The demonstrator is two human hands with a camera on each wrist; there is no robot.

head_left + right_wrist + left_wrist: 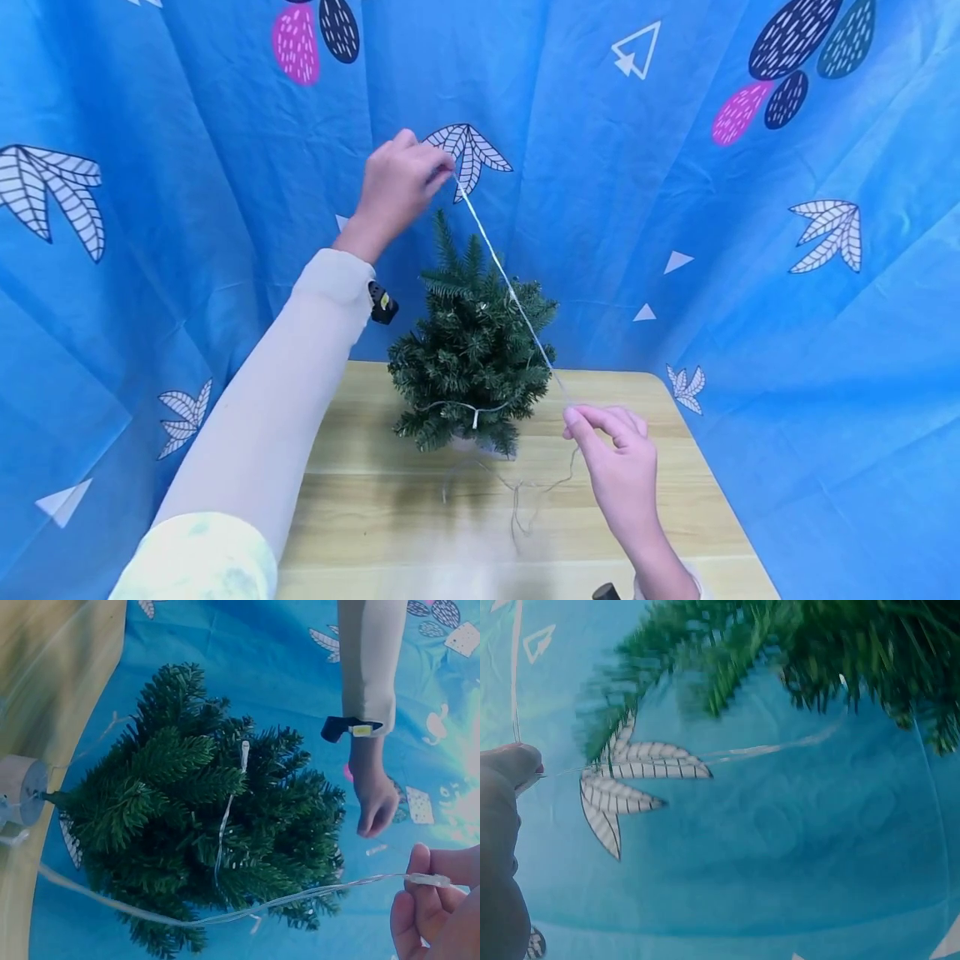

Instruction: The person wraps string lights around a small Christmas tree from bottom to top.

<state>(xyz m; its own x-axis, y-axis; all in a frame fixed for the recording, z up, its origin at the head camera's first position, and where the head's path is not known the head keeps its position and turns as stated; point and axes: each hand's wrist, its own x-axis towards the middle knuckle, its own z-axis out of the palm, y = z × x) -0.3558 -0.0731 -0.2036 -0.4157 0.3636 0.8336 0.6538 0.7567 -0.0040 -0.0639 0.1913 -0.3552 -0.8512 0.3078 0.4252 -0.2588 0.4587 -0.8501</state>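
Note:
A small artificial Christmas tree (pixel 472 350) stands upright on the table, its round base (pixel 28 791) visible in the right wrist view. My left hand (pixel 405 179), raised above and left of the treetop, pinches a string of fairy lights (pixel 501 268). From there the wire runs taut, slanting down across the tree's right side in the head view. At its lower end my right hand (pixel 618 454) pinches it between thumb and fingertips, with a clear bulb (pixel 429 880) at the fingers. Another stretch of wire with a bulb (pixel 475 418) wraps around the lower branches.
Loose wire (pixel 516 492) trails over the wooden table (pixel 360 508) in front of the tree. Blue patterned curtain (pixel 600 208) hangs close behind and along both sides. A black wrist camera (pixel 382 302) sits on the left wrist.

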